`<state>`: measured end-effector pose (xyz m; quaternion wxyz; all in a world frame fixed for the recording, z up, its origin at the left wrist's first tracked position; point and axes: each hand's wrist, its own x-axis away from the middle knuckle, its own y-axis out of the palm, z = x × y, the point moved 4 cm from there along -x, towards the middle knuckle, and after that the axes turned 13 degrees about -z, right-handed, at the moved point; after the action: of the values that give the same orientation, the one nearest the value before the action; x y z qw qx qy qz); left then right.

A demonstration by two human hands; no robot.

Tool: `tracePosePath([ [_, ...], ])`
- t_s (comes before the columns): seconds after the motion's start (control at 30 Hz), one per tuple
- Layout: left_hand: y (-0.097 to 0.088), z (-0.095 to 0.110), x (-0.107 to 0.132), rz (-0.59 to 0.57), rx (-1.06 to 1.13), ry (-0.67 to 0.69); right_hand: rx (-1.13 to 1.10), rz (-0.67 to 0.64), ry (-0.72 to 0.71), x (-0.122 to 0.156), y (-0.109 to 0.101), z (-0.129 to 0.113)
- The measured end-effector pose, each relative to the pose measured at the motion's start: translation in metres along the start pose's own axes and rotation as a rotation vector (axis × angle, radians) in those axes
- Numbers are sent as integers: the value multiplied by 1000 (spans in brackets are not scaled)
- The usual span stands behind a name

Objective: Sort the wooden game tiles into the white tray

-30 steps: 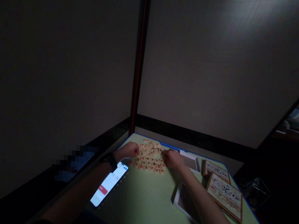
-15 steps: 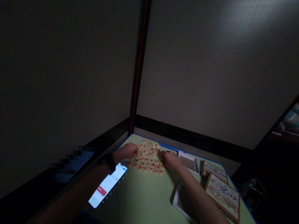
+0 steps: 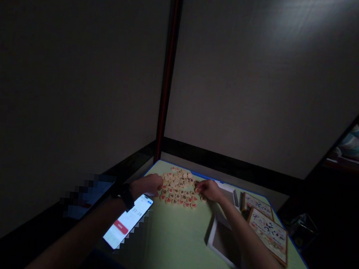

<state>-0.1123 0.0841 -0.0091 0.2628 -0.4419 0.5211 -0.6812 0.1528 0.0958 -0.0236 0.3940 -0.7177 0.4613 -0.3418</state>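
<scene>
Round pieces (image 3: 182, 197): wood by the look, matt | tabletop (image 3: 175, 236): smooth, low sheen | phone (image 3: 135, 213): glossy glass face | wall panel (image 3: 246, 73): smooth, shows me a soft shine | printed boxes (image 3: 268, 231): paper-like covers | tray (image 3: 212, 232): card or plastic, I cannot tell

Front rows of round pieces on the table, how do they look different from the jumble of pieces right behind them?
The front rows of pieces run in fairly straight lines, while the jumble of pieces is crowded together without clear lines. The front rows of pieces show red or dark characters on top; the jumble of pieces shows many plain tops. Both groups are pale and round, and both lie on the green table.
</scene>
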Motion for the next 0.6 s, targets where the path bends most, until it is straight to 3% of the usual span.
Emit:
tracePosePath([
  [0.37, 1, 0, 3, -42, -30, -20, 73, 24, 21, -6, 7, -2],
  [0.6, -2, 9, 2, -15, -34, -35, 173, -10, 2, 7, -1, -12],
])
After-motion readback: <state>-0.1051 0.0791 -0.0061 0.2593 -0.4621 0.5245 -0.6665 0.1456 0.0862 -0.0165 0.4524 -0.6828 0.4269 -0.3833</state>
